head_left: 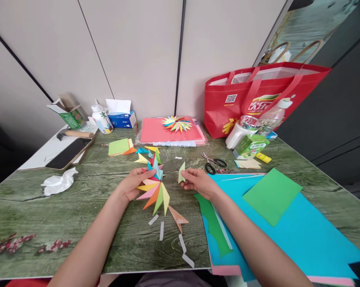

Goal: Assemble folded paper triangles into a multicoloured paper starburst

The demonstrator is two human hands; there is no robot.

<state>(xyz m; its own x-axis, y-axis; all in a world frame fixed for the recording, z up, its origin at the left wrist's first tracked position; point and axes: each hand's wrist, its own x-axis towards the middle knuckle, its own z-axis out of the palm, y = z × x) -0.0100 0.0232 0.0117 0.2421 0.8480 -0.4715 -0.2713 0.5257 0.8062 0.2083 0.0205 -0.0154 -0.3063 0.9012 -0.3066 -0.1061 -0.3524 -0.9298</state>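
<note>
My left hand (135, 182) pinches a fan of folded paper points (156, 194) in pink, orange, green, yellow and blue, a little above the table. Between the fingers of my right hand (197, 181) is a pale green folded paper piece (181, 173), apart from the fan. Behind the fan lie several loose folded pieces, among them a yellow one (141, 159). One orange folded piece (177, 217) rests just in front of it. White paper strips (161, 231) are scattered nearer to me.
Scissors (211, 162) lie beyond my right hand. Blue paper sheets (299, 235) and a green square (272, 196) cover the right side. A finished paper star (177, 124) sits on a red pack (153, 130) at the back. A red bag (222, 105) stands behind bottles and boxes.
</note>
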